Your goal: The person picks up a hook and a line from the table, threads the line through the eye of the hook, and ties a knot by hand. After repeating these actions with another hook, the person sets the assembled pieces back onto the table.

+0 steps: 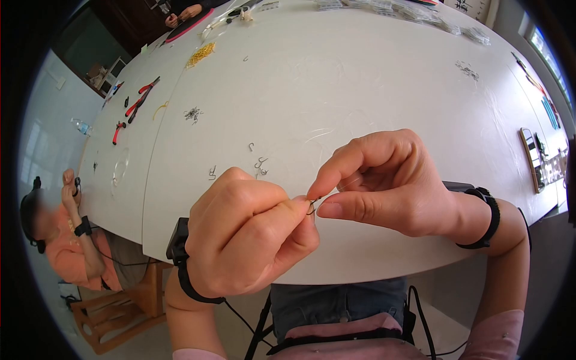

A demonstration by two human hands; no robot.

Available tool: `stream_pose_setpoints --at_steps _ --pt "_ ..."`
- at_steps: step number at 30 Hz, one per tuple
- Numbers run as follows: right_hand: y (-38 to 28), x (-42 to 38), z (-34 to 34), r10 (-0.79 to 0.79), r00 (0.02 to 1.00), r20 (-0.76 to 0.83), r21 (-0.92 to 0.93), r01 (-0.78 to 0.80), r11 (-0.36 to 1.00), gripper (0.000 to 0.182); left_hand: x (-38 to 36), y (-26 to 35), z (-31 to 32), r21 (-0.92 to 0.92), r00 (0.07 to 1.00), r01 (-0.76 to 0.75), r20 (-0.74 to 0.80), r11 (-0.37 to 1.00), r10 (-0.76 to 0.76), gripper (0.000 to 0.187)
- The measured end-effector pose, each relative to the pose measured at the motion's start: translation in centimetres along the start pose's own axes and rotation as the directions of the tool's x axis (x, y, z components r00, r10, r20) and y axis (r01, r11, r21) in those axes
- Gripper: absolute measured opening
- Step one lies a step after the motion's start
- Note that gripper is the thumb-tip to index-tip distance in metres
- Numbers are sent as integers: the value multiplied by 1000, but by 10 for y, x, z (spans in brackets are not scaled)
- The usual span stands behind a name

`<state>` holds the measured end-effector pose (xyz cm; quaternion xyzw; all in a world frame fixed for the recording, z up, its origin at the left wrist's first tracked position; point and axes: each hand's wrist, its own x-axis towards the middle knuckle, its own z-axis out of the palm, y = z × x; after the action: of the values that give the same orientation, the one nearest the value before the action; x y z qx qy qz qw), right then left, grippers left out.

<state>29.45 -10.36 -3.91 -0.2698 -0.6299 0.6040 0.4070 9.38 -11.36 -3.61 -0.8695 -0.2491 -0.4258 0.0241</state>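
Note:
Before me, my left hand (252, 231) is closed, its thumb and index finger pinching a small dark fish hook (311, 208). The hook's curved end pokes out past the fingertips, and the rest is hidden. My right hand (384, 183) meets it from the right. Its index fingertip touches the left fingertips, its thumb tip sits slightly apart, and the other fingers curl inward. A thin clear fishing line (354, 181) shows faintly inside the right hand. Beyond my left hand lie several loose fish hooks (260, 163).
A hook pile (193, 114) and yellow pieces (201, 54) lie further off. Red-handled pliers (142, 99) are at left. A phone (531, 159) rests at right; clear packets (414, 13) lie at the back. A co-worker (78, 246) sits at left; another person's hands (183, 15) show at the far edge.

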Motion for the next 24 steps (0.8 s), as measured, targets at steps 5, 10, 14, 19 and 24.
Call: stream_pose_setpoints --at_steps 5,10,14,19,24 --pt "1 1 2 -8 1000 7 36 8 999 10 1 1 1 -57 1000 31 -2 998 -31 24" --pt "3 0 2 -99 995 -5 -58 99 993 7 4 -2 0 -138 998 69 7 988 -68 20" --pt "2 -1 1 -127 992 -2 -172 125 977 7 6 -1 0 -320 973 229 62 919 -221 14" --pt "6 2 0 -334 942 27 -301 326 896 9 6 -6 -1 -518 934 355 160 779 -320 12" --pt "4 2 -1 -222 975 -7 -179 217 960 11 7 -1 1 -352 970 235 33 906 -240 15"
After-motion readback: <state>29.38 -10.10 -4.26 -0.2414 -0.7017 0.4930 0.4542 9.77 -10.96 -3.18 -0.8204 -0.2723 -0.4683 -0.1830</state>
